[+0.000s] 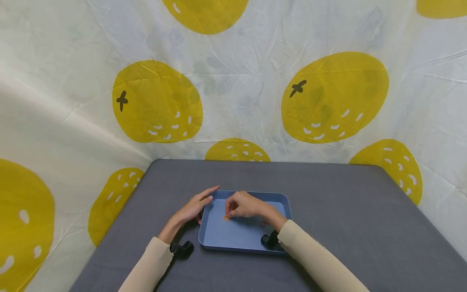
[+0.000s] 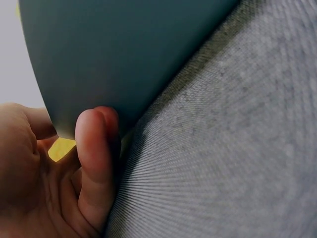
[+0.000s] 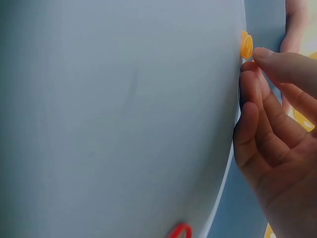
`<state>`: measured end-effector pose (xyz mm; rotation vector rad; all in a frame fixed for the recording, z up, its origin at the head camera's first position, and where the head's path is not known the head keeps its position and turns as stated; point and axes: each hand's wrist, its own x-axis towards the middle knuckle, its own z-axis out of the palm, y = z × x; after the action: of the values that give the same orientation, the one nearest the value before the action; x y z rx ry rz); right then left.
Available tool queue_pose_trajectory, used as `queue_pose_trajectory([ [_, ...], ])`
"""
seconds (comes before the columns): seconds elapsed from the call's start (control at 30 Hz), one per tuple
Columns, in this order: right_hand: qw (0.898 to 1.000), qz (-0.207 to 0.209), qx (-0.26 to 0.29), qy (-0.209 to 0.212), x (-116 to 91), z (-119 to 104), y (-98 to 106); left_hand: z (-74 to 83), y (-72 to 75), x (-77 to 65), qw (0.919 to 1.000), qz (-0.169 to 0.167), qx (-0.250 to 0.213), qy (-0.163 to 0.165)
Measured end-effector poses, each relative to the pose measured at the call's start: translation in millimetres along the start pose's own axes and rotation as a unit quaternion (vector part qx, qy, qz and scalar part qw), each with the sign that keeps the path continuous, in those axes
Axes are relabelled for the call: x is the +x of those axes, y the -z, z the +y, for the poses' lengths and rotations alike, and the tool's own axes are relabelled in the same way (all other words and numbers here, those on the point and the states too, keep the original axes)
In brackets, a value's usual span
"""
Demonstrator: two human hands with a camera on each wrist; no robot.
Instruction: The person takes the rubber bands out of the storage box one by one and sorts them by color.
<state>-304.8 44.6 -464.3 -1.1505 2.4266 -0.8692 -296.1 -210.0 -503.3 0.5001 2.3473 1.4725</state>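
A blue tray lies on the grey table. My left hand rests with straight fingers along the tray's left rim; in the left wrist view one finger presses against the tray's outer wall. My right hand is inside the tray with its fingers curled down. Thumb and fingertip pinch at the edge of a small orange piece that lies on the tray floor. A small red ring-like thing lies on the tray floor near my right wrist.
A wrinkled cloth with big yellow fruit prints hangs behind and to both sides of the table. Black wrist mounts sit under both sleeves. Grey tabletop stretches right of the tray.
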Motion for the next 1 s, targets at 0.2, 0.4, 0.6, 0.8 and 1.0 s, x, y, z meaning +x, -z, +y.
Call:
queue_pose_trajectory([
  [0.2, 1.000, 0.004, -0.002, -0.002, -3, 1, 2, -0.2, -0.1, 2.3, 1.0000, -0.004, -0.004, 0.001],
  [0.4, 1.000, 0.012, -0.003, -0.007, -12, -2, 9, 0.6, -2.1, 2.0, 1.0000, -0.003, -0.007, 0.002],
  [0.6, 0.999, 0.037, -0.004, -0.018, -27, -8, 24, 3.7, -3.1, 0.2, 0.9999, 0.006, -0.007, 0.009],
  [0.8, 0.998, 0.057, -0.013, -0.009, -43, -8, 39, 3.1, -1.8, -2.1, 1.0000, 0.003, -0.008, 0.000],
  [1.0, 0.997, 0.078, -0.009, -0.010, -61, -5, 54, 3.4, -0.6, -4.2, 1.0000, 0.003, -0.008, -0.004],
])
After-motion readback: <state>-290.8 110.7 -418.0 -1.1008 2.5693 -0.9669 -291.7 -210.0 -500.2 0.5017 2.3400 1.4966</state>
